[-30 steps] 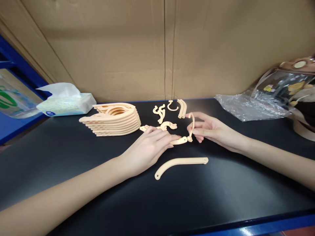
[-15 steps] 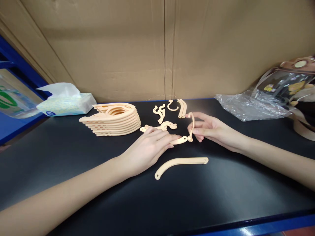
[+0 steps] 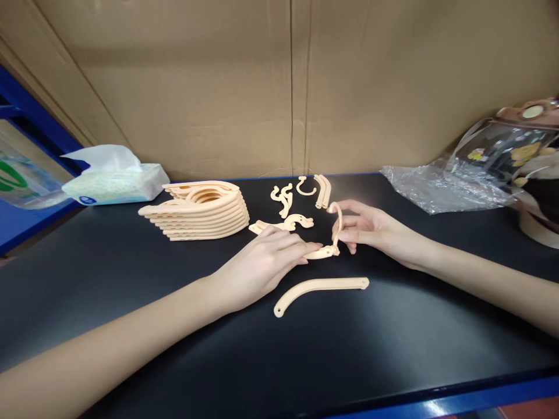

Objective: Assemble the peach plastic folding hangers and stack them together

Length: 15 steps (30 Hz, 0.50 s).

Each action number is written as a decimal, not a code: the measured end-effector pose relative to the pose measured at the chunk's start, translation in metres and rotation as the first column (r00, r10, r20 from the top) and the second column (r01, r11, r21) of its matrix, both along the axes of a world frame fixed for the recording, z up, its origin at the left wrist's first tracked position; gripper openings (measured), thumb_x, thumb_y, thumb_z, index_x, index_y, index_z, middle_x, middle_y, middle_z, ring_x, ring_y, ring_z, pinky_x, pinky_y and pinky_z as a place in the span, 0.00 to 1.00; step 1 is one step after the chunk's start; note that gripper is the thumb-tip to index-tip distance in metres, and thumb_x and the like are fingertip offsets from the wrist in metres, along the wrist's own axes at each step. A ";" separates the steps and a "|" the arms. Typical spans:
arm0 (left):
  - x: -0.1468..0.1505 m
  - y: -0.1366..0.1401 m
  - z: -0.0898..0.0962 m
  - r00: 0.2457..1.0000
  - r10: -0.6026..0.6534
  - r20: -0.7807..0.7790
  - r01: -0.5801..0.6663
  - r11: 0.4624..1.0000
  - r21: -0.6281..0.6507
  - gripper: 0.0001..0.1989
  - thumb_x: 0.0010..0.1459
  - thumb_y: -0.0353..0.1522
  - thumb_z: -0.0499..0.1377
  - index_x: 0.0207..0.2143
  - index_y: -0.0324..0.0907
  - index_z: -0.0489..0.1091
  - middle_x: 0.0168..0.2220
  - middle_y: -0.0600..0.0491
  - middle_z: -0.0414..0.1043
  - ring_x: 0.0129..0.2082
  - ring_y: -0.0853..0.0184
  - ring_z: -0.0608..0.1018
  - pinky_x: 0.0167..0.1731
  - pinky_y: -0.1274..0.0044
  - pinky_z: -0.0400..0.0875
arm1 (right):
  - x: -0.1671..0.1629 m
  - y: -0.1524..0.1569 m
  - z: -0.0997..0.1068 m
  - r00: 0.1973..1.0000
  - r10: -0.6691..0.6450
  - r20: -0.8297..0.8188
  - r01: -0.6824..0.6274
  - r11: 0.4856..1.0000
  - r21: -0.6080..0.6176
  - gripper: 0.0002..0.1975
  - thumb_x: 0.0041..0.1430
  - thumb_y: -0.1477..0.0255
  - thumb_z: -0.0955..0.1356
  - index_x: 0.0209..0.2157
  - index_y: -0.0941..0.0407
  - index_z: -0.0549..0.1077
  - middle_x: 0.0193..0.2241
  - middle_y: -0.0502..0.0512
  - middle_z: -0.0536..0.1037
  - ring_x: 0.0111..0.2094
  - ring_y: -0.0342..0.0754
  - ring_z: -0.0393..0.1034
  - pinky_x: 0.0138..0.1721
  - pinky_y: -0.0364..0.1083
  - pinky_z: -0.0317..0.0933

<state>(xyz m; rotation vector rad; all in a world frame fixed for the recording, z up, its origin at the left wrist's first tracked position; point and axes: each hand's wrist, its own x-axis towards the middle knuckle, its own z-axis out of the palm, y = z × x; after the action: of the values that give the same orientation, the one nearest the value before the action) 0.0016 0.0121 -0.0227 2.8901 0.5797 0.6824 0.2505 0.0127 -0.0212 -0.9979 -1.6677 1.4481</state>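
Low over the table, my left hand (image 3: 273, 256) is closed on a peach plastic hanger arm (image 3: 320, 254), whose holed end sticks out past the fingers. My right hand (image 3: 360, 224) pinches a curved hanger hook (image 3: 339, 224) upright. The hook's lower end meets the arm's holed end; whether they are joined I cannot tell. In front of both hands lies a loose curved hanger arm (image 3: 321, 286). More hanger pieces (image 3: 299, 222) lie just behind my left hand, partly hidden by it.
A stack of folded hangers (image 3: 201, 212) stands left, beside a tissue pack (image 3: 117, 183). Farther back are small hanger parts (image 3: 285, 201), a loose hook (image 3: 304, 187) and two arm pieces (image 3: 322, 192). Right lie a clear plastic bag (image 3: 445, 186) and a transparent bag (image 3: 502, 145). Cardboard (image 3: 196, 87) rises behind.
My right hand has brought the hook slightly left and tilted it, so its lower end now overlaps the tip of the arm. My left hand stays nearly still.
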 end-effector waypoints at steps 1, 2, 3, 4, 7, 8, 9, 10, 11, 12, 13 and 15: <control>0.000 0.000 0.000 1.000 0.003 -0.003 -0.003 1.000 0.011 0.14 0.66 0.27 0.51 0.53 0.39 0.65 0.43 0.51 0.74 0.44 0.67 0.73 0.48 0.74 0.62 | 0.000 0.000 0.000 1.000 -0.001 -0.006 0.001 1.000 0.008 0.23 0.56 0.67 0.70 0.52 0.53 0.62 0.32 0.50 0.71 0.32 0.45 0.66 0.29 0.45 0.60; 0.000 0.001 -0.001 1.000 0.008 -0.006 -0.007 1.000 0.022 0.14 0.66 0.27 0.51 0.53 0.39 0.65 0.42 0.51 0.74 0.44 0.67 0.73 0.47 0.74 0.62 | 0.000 0.000 -0.001 1.000 -0.004 -0.013 0.004 1.000 0.014 0.23 0.56 0.67 0.70 0.51 0.53 0.62 0.32 0.50 0.71 0.32 0.45 0.67 0.29 0.45 0.60; -0.001 0.001 -0.001 1.000 0.012 -0.012 -0.012 1.000 0.029 0.14 0.66 0.26 0.51 0.53 0.38 0.65 0.41 0.52 0.74 0.43 0.67 0.73 0.47 0.74 0.62 | 0.001 0.000 -0.002 1.000 -0.009 -0.021 0.009 1.000 0.019 0.23 0.56 0.67 0.70 0.51 0.53 0.62 0.31 0.50 0.71 0.33 0.45 0.67 0.28 0.45 0.60; -0.001 0.001 -0.002 1.000 0.016 -0.016 -0.016 0.999 0.034 0.14 0.66 0.26 0.51 0.53 0.38 0.65 0.39 0.52 0.74 0.42 0.67 0.73 0.46 0.74 0.62 | 0.001 0.000 -0.002 0.999 -0.014 -0.028 0.015 1.000 0.022 0.23 0.56 0.67 0.71 0.51 0.53 0.62 0.31 0.49 0.70 0.33 0.45 0.67 0.28 0.44 0.60; -0.002 0.002 -0.003 0.999 0.028 -0.024 -0.027 0.999 0.031 0.14 0.66 0.26 0.50 0.53 0.39 0.65 0.39 0.52 0.73 0.41 0.67 0.73 0.45 0.74 0.61 | 0.001 0.001 -0.003 0.999 -0.021 -0.036 0.021 1.000 0.022 0.23 0.55 0.68 0.71 0.51 0.53 0.62 0.30 0.49 0.70 0.33 0.45 0.67 0.27 0.43 0.61; -0.002 0.002 -0.003 0.999 0.029 -0.027 -0.029 0.999 0.026 0.14 0.66 0.26 0.50 0.53 0.40 0.65 0.39 0.52 0.74 0.42 0.67 0.73 0.45 0.73 0.61 | 0.001 0.001 -0.003 0.999 -0.022 -0.035 0.023 0.999 0.022 0.23 0.55 0.68 0.71 0.51 0.53 0.62 0.30 0.48 0.70 0.33 0.45 0.67 0.27 0.43 0.61; -0.002 0.002 -0.003 0.999 0.032 -0.030 -0.031 0.999 0.023 0.14 0.66 0.26 0.50 0.53 0.40 0.65 0.40 0.52 0.74 0.42 0.66 0.73 0.45 0.73 0.61 | 0.001 0.002 -0.003 0.999 -0.025 -0.034 0.025 0.999 0.024 0.23 0.55 0.68 0.71 0.51 0.53 0.62 0.30 0.48 0.70 0.33 0.45 0.67 0.27 0.43 0.61; -0.002 0.002 -0.003 0.999 0.033 -0.034 -0.032 0.999 0.022 0.14 0.66 0.26 0.50 0.53 0.39 0.65 0.40 0.51 0.74 0.42 0.66 0.73 0.45 0.73 0.61 | 0.001 0.002 -0.003 0.999 -0.029 -0.035 0.030 0.999 0.028 0.23 0.55 0.68 0.71 0.51 0.53 0.62 0.30 0.48 0.70 0.33 0.45 0.68 0.26 0.43 0.62; -0.002 0.002 -0.002 0.999 0.032 -0.036 -0.031 0.999 0.022 0.14 0.66 0.26 0.50 0.53 0.39 0.65 0.40 0.51 0.74 0.42 0.66 0.72 0.45 0.72 0.61 | 0.001 0.002 -0.003 0.999 -0.035 -0.037 0.036 0.999 0.031 0.24 0.55 0.68 0.71 0.51 0.52 0.61 0.30 0.48 0.70 0.32 0.45 0.68 0.26 0.43 0.62; -0.001 0.002 -0.002 0.999 0.032 -0.037 -0.031 0.999 0.022 0.15 0.66 0.25 0.50 0.53 0.38 0.65 0.41 0.51 0.74 0.43 0.66 0.72 0.45 0.72 0.61 | 0.000 0.002 -0.004 0.998 -0.040 -0.038 0.042 0.999 0.034 0.24 0.55 0.68 0.71 0.51 0.52 0.60 0.30 0.48 0.70 0.32 0.45 0.68 0.26 0.43 0.62; -0.001 0.002 -0.002 0.999 0.032 -0.038 -0.031 0.999 0.022 0.15 0.66 0.25 0.50 0.53 0.38 0.65 0.41 0.50 0.74 0.43 0.65 0.72 0.45 0.72 0.60 | 0.000 0.002 -0.004 0.998 -0.044 -0.037 0.046 0.998 0.037 0.24 0.55 0.68 0.71 0.50 0.52 0.60 0.29 0.48 0.70 0.32 0.45 0.68 0.25 0.43 0.62; -0.001 0.002 -0.002 0.999 0.032 -0.035 -0.031 0.999 0.020 0.14 0.66 0.25 0.50 0.53 0.37 0.66 0.41 0.50 0.74 0.43 0.65 0.72 0.45 0.73 0.60 | 0.000 0.001 -0.004 0.998 -0.050 -0.034 0.052 0.998 0.043 0.24 0.55 0.68 0.71 0.50 0.53 0.59 0.29 0.47 0.70 0.32 0.44 0.68 0.25 0.43 0.62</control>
<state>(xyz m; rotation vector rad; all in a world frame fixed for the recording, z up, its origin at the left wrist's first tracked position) 0.0009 0.0138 -0.0244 2.9230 0.6277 0.6458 0.2508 0.0141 -0.0257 -0.9804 -1.6320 1.3814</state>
